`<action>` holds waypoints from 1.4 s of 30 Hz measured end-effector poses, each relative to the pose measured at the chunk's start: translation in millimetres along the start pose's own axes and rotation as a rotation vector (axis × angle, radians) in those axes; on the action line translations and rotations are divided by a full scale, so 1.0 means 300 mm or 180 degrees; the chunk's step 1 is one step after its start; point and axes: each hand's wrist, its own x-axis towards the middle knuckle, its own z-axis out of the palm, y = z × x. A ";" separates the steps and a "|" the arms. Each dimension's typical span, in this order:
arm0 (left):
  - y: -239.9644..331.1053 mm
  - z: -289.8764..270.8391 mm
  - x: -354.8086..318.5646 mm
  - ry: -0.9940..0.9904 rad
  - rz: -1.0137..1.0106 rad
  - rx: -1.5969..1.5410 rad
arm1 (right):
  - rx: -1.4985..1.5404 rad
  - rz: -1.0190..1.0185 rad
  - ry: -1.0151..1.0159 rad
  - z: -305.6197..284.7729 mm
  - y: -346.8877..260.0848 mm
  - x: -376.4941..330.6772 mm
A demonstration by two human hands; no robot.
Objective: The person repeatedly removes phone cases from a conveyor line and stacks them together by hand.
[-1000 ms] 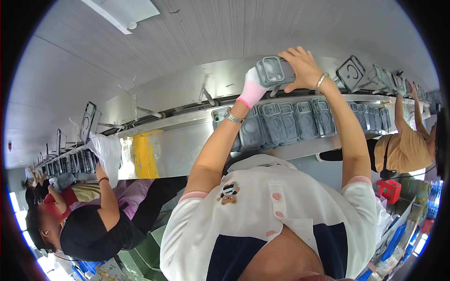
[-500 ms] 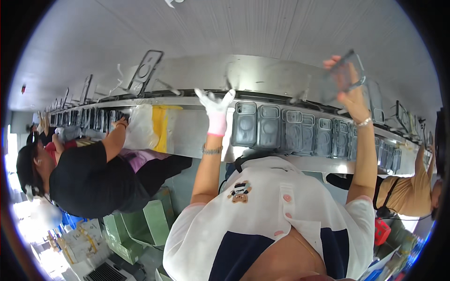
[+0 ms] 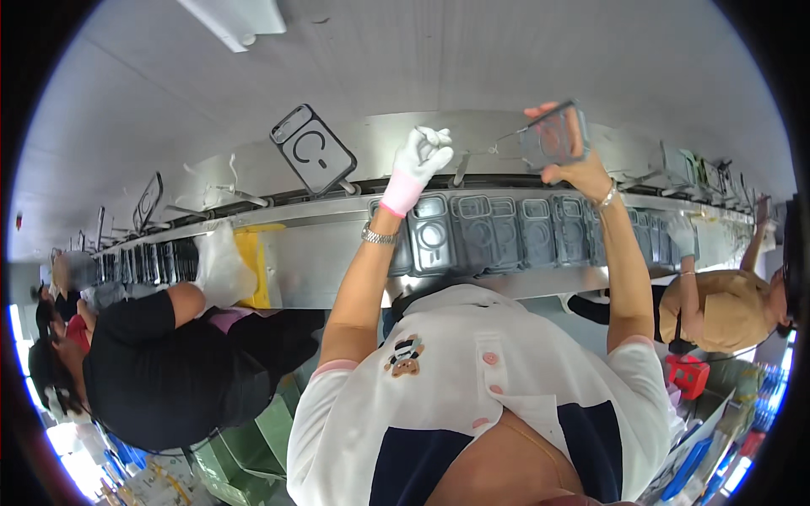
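Note:
My bare right hand holds up a clear phone case with a greyish rim, gripped between thumb and fingers above the rail. To its left, my left hand, in a white glove with a pink cuff, is raised over the rail with its fingers curled in; whether anything small is inside them is hidden. A dark-rimmed clear phone case with a ring mark sits tilted on a holder further left. Below my hands, a row of similar phone cases lies on the narrow table.
The long rail carries several pegs. A white plastic bag and a yellow sheet lie on the table's left. A co-worker in black sits left, another in tan right. Green bins stand behind on the left.
My right hand has brought the phone case leftward, nearer my left hand. The gloved fingers, spread before, are now curled. The phone case on the holder at left appears larger and turned more face-on.

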 end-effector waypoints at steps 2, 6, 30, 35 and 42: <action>-0.038 0.070 0.026 -0.0424 0.0234 0.0238 | -0.0525 -0.0059 0.0117 -0.016 -0.025 0.015; -0.101 0.274 0.104 -0.0392 -0.0054 0.0428 | -0.2772 -0.0043 -0.0293 -0.032 -0.036 0.070; -0.306 0.181 -0.056 -0.1972 -0.0283 0.4656 | -0.2215 0.0714 0.0550 0.398 0.445 -0.559; -0.226 0.255 -0.112 -0.1349 0.0037 0.4177 | -0.2923 0.1050 0.1193 0.525 0.528 -0.501; -0.194 0.150 -0.197 -0.0715 0.0409 0.2205 | -0.2947 0.1309 0.1433 0.543 0.492 -0.407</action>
